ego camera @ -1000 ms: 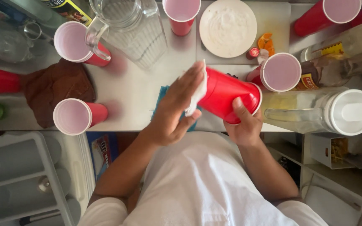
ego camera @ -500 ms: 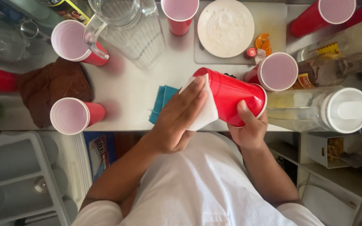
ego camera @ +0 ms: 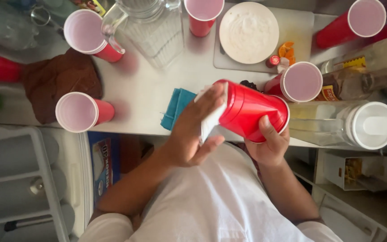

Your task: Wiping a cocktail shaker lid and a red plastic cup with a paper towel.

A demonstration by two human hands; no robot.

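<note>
The right hand (ego camera: 272,145) has its grip closed on the red plastic cup (ego camera: 249,110), held on its side above the near edge of the white surface (ego camera: 144,94), while the left hand (ego camera: 193,132) presses a white cloth (ego camera: 211,118) against its base, and the wiping looks under way, not finished.

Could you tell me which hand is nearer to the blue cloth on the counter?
Left. The left hand hovers right beside the blue cloth, pressing a white wipe on the red cup; the right hand grips the cup's far side.

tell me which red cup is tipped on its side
The red cup gripped by the right hand and wiped by the left hand with a white cloth; the other cups stand upright.
</note>
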